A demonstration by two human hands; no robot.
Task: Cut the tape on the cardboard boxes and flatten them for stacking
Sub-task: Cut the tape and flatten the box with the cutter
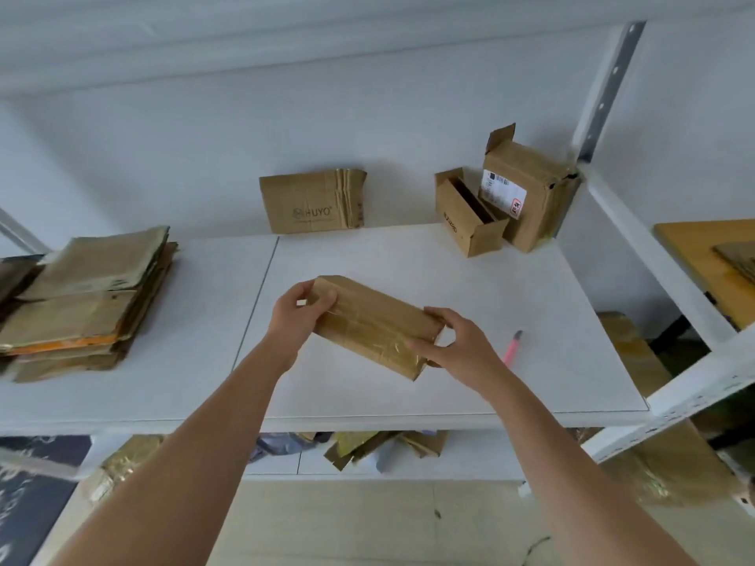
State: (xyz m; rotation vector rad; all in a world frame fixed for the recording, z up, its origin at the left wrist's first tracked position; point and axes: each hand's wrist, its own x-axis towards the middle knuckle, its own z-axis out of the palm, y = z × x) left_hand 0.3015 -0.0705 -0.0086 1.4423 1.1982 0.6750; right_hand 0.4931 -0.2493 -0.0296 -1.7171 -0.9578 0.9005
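A long brown cardboard box (pixel 374 322), wrapped in shiny clear tape, is held above the middle of the white shelf top (pixel 408 259). My left hand (pixel 300 314) grips its far left end, fingers curled over the top. At the near right end, my right hand (pixel 457 345) grips the taped corner. A pink utility knife (pixel 512 346) lies on the shelf just right of my right hand.
A pile of flattened boxes (pixel 85 304) sits at the left. A flattened box (pixel 312 202) leans on the back wall. Two unflattened boxes, one small and open (pixel 465 220), one larger and labelled (pixel 527 194), stand at the back right by a metal upright (pixel 608 87). More cardboard lies on the shelf below.
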